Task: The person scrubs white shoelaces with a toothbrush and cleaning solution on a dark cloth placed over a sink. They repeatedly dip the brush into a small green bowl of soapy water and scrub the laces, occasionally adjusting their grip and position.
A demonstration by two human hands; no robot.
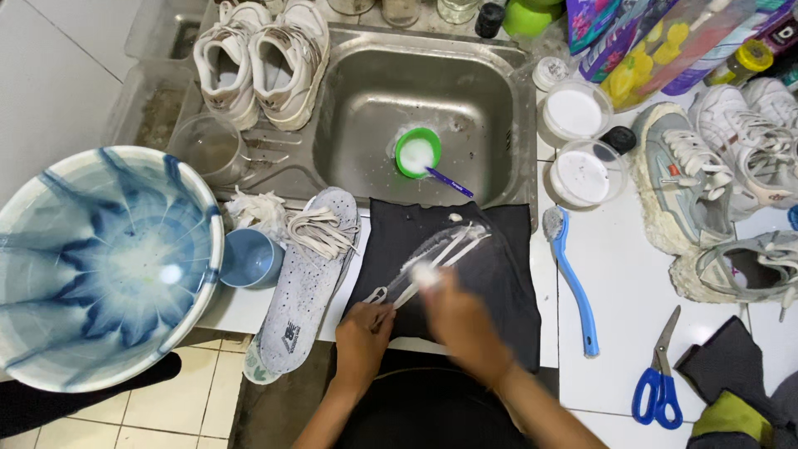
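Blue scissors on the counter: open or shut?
Shut: the scissors lie flat on the white counter, blades together, blue handles side by side.

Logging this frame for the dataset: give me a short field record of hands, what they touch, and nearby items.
left hand: pins the white shoelaces against the dark cloth
right hand: motion-blurred, on the soapy laces; any tool in it cannot be made out
left of cloth: grey insole, blue cup
right of cloth: blue brush, blue scissors
sink: green bowl inside

Bare forearms, no sleeves, dark clothing
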